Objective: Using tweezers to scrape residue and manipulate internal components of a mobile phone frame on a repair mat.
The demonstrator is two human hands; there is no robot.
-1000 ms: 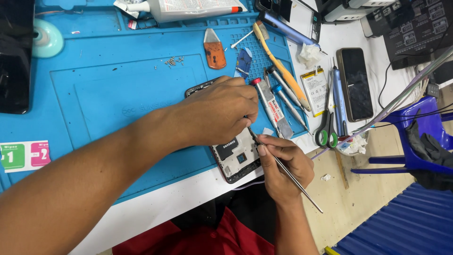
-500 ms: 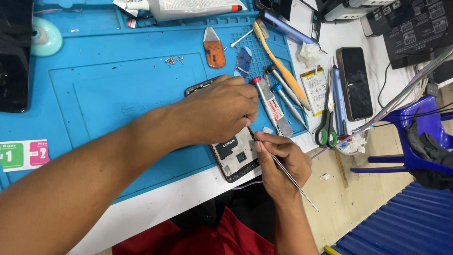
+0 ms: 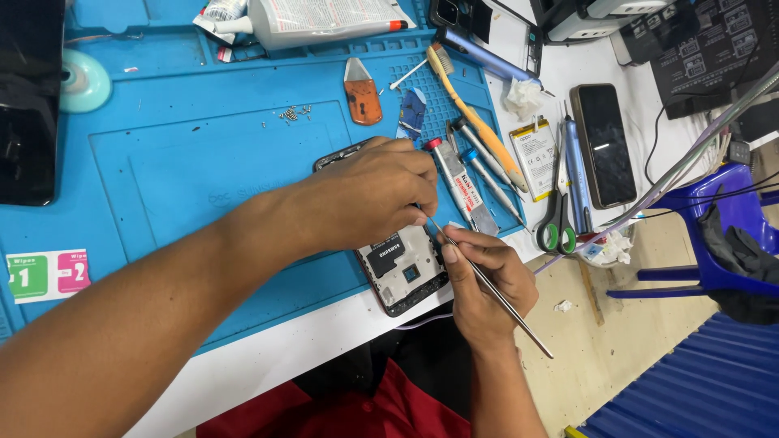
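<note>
Left hand (image 3: 369,195) presses an opened black smartphone (image 3: 402,272) near the table's (image 3: 268,353) front edge; right hand (image 3: 485,284) pinches thin metal tweezers (image 3: 487,284)

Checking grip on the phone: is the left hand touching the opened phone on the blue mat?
Touching: the head view shows the left hand resting on the opened phone.

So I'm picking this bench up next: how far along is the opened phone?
Done: back cover off the opened black phone, loose tiny screws on the blue silicone mat. In hand: left hand steadies it, right hand works thin metal tweezers inside. Left: the white battery pack lies beside the mat; phone unclosed.
</note>
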